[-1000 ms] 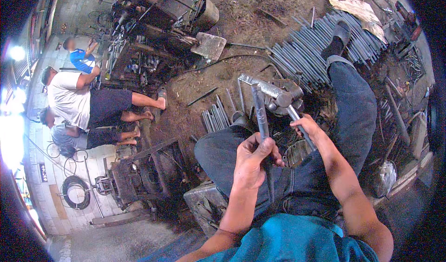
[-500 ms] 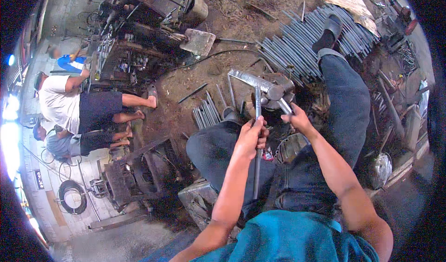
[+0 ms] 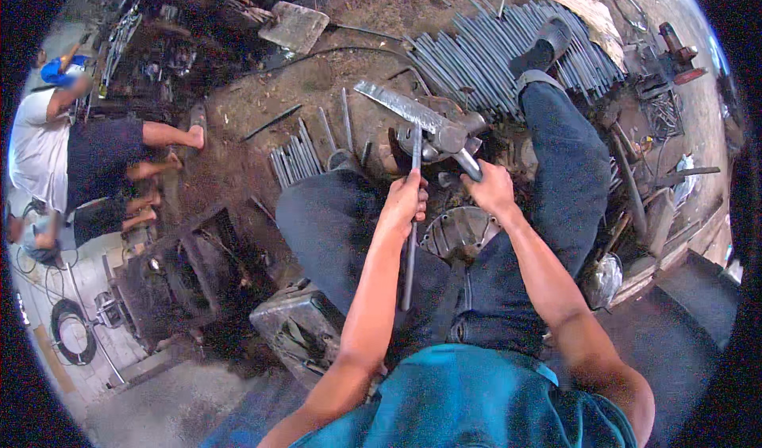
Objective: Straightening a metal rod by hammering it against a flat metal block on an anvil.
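My left hand (image 3: 405, 202) is closed around a long grey metal rod (image 3: 409, 265). The rod points away from me, and its far end meets a bright, worn steel bar (image 3: 397, 105) with a flat top. In my right hand (image 3: 490, 188) is a hammer (image 3: 452, 140), gripped by its pale metal-looking handle. Its round head sits just right of the rod's far end, over or against the steel bar; whether it touches cannot be told. Below my hands, between my thighs, lies a round ribbed metal part (image 3: 460, 232).
A large pile of grey rods (image 3: 468, 55) lies ahead, my right foot on it. Several shorter rods (image 3: 295, 156) lie by my left knee. A shovel (image 3: 294, 26) rests on the ground, and a metal block (image 3: 298, 333) stands beside my left thigh. People (image 3: 48, 146) are at far left.
The whole view has shifted, so the scene sits further left and higher. Both hands keep their grips, and rod and hammer head stay close together at the steel bar.
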`<state>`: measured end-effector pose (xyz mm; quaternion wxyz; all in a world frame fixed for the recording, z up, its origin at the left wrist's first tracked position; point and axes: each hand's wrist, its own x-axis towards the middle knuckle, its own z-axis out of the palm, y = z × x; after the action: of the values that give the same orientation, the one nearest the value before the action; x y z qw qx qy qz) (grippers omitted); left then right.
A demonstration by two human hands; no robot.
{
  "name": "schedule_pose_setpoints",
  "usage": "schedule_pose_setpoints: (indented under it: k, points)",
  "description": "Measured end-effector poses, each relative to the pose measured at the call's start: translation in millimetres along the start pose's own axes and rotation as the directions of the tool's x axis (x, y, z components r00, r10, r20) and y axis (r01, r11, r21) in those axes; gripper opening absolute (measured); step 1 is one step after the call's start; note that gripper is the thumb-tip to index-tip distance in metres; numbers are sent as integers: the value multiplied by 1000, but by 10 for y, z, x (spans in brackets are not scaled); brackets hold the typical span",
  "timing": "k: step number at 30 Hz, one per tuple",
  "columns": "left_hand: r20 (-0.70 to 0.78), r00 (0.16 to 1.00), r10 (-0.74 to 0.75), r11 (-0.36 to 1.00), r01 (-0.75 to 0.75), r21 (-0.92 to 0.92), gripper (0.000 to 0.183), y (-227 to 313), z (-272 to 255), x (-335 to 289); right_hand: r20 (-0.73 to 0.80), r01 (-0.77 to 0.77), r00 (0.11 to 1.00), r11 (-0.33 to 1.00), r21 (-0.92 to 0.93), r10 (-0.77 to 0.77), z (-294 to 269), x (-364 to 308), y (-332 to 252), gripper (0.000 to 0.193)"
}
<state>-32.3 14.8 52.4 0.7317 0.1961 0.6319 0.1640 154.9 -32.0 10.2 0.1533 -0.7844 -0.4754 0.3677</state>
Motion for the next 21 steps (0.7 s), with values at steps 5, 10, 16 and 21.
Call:
schedule_pose_setpoints:
  k: [5, 10, 16, 21]
  points:
    - [125, 992, 5, 1000, -1, -30, 38, -77, -32, 174, -97, -48, 994, 999, -25, 45, -27, 10, -32, 38]
    - [92, 996, 5, 997, 2, -82, 38, -87, -21, 248, -56, -6, 998, 993, -114, 0, -75, 66, -23, 41]
    - [57, 996, 62, 947, -77, 312, 51, -187, 201, 228, 223, -254, 963, 784, 567, 150, -347, 22, -52, 27]
    - [59, 960, 272, 834, -266, 484, 60, -248, 194, 233, 120, -141, 989, 729, 670, 81, -677, -138, -601, 30]
